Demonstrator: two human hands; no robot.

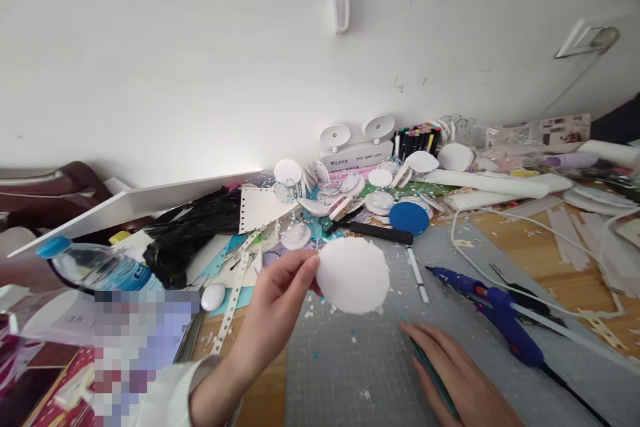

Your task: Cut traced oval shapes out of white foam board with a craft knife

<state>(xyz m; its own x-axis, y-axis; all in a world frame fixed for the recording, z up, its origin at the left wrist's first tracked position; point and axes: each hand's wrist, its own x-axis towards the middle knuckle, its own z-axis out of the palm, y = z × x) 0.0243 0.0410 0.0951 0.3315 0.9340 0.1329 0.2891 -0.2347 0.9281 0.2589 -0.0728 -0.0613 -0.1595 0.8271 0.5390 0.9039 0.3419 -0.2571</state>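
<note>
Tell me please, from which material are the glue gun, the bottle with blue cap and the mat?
Glue gun: probably hard plastic, judging by its solid blue moulded body.
Bottle: clear, glossy plastic, most likely; its see-through wall has highlights.
Mat: perhaps vinyl or rubber; it looks flat, grey and dull, with faint grid lines.

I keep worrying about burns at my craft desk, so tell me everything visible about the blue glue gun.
The glue gun lies on its side on the grey mat, to the right of the right hand, which does not touch it. Its blue body ends in a dark-tipped nozzle facing left. It looks like plastic, with a small orange-red spot. A whitish stick extends behind it; a black cord leaves the handle.
</note>
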